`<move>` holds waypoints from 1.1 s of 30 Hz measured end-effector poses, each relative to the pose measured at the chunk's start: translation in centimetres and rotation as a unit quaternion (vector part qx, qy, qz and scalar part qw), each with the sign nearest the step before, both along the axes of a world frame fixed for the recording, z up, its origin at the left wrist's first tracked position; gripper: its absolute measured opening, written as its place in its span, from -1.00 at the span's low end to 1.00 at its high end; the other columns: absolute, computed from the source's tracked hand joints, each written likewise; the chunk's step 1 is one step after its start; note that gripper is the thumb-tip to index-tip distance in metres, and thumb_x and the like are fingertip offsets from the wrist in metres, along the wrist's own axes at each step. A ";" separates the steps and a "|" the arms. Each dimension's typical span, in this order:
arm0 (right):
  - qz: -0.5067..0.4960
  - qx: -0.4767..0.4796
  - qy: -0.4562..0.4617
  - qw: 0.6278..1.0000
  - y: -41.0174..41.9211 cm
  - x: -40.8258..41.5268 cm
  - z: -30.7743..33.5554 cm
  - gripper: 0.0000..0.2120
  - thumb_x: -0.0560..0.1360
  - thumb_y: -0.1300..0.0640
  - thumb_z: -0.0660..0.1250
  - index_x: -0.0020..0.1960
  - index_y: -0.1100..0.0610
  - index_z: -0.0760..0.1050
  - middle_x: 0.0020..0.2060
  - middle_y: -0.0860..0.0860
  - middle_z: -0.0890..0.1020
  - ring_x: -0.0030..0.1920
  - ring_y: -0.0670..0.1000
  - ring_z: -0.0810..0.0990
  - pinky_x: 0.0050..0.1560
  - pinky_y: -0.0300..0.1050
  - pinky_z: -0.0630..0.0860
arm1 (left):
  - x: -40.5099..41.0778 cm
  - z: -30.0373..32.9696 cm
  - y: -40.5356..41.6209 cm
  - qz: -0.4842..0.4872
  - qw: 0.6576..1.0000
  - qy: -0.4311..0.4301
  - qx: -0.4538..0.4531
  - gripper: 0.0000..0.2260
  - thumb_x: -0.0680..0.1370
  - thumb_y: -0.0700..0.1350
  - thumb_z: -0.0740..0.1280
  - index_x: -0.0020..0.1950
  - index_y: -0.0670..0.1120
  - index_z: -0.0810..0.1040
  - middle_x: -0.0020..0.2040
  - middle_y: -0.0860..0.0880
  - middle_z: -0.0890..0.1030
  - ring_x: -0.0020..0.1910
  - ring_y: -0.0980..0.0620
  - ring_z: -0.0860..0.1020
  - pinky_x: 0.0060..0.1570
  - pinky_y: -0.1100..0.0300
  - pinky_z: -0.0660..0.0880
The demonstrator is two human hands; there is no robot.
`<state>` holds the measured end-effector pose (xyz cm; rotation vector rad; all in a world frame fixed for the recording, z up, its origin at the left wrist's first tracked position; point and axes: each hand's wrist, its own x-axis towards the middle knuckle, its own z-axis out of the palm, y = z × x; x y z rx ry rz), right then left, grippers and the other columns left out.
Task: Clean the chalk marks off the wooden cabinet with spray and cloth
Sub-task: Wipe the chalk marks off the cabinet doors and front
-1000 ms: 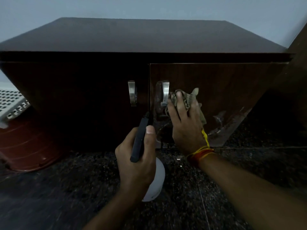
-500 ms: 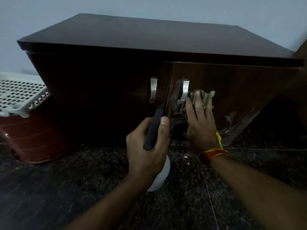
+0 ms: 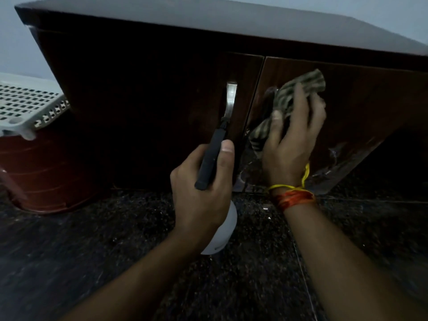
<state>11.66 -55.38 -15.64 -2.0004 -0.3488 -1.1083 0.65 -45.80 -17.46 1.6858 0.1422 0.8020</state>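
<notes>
No brand, label or readable writing anywhere; the light is dim and the frame is blurred by motion.

The wooden cabinet fills the upper frame, w/ its right end cut off at 3 o'clock. The left door carries a metal handle; the right door's handle is hidden behind the cloth, so only a dark smear shows beside it. Whitish chalk marks remain on the right door at approx. 4 o'clock from the cloth, faint and hard to make out.

The right hand grips the striped cloth and presses it on the right door near the door gap, fingers blurred. Orange and yellow threads wrap its wrist.

The left hand, at centre, is curled round the spray bottle: thumb lies on the black trigger head, and the white body is mostly hidden under the palm. The nozzle tip overlaps the lower end of the handle.

At 9 o'clock, a white perforated basket sits on a red-brown tub, both cut off by the edge. Dark speckled floor below.
</notes>
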 end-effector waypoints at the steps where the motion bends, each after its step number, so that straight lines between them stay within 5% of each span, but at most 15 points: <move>1: -0.010 -0.056 -0.021 0.998 0.1 0.2 -0.1 -0.59 0.58 0.17 0.21 0.41 0.22 0.34 0.37 0.29 0.33 0.41 0.14 0.27 0.42 -0.28 0.12 | 0.1 0.0 0.1 0.005 1.000 0.001 -0.003 -0.72 0.55 0.25 0.18 -0.16 0.10 0.50 -0.27 -0.04 0.56 -0.45 -0.01 0.51 -0.43 0.00 0.45; 4: -0.059 -0.178 -0.102 0.977 0.2 1.6 -0.9 -0.63 0.56 0.23 0.26 0.36 0.21 0.41 0.32 0.29 0.42 0.33 0.26 0.40 0.38 0.07 0.27 | 0.5 0.2 0.0 0.019 1.000 -0.006 -0.008 -0.67 0.56 0.23 0.19 -0.21 0.03 0.50 -0.33 -0.08 0.54 -0.48 -0.02 0.49 -0.47 0.01 0.42; 12: -0.080 -0.349 -0.127 0.925 -1.6 1.5 -4.7 -0.62 0.52 0.26 0.32 0.34 0.12 0.45 0.28 0.08 0.53 0.19 0.26 0.36 0.07 0.17 0.49 | 0.9 0.9 -0.8 0.001 0.999 -0.024 -0.032 -0.71 0.56 0.21 0.19 -0.22 0.06 0.51 -0.29 -0.07 0.57 -0.49 0.05 0.50 -0.47 0.21 0.43; 16: -0.082 -0.313 -0.138 0.936 -1.3 1.4 -2.2 -0.57 0.58 0.18 0.21 0.43 0.05 0.31 0.29 0.00 0.50 0.16 0.16 0.37 0.10 0.09 0.39 | 0.8 1.2 -0.9 -0.001 0.999 -0.031 -0.030 -0.68 0.56 0.19 0.19 -0.22 0.01 0.52 -0.30 -0.08 0.56 -0.51 0.08 0.50 -0.48 0.25 0.42; 20: -0.124 -0.257 -0.119 0.951 -0.6 1.2 -0.8 -0.64 0.50 0.21 0.29 0.29 0.13 0.48 0.29 0.06 0.52 0.14 0.18 0.45 0.02 0.04 0.45 | 0.7 1.2 -0.9 0.000 0.999 -0.033 -0.026 -0.66 0.57 0.18 0.19 -0.20 -0.04 0.52 -0.31 -0.08 0.55 -0.52 0.08 0.50 -0.49 0.22 0.43; 29: -0.178 -0.406 -0.129 0.887 -1.4 0.9 -2.1 -0.77 0.48 0.12 0.35 0.13 0.06 0.55 0.07 -0.03 0.62 0.09 0.13 0.35 0.09 0.09 0.32 | 0.5 1.6 -0.4 0.012 0.999 -0.031 -0.025 -0.68 0.55 0.20 0.19 -0.20 0.01 0.52 -0.27 -0.08 0.57 -0.49 0.02 0.50 -0.46 0.06 0.45; 33: -0.173 -0.381 -0.127 0.899 -1.3 0.5 -0.2 -0.79 0.49 0.10 0.32 0.12 0.03 0.55 0.07 -0.07 0.62 0.13 0.10 0.32 0.09 0.06 0.23 | 0.3 1.6 -0.3 0.017 0.999 -0.033 -0.015 -0.68 0.56 0.18 0.19 -0.20 -0.02 0.51 -0.28 -0.09 0.55 -0.49 -0.01 0.48 -0.45 0.03 0.43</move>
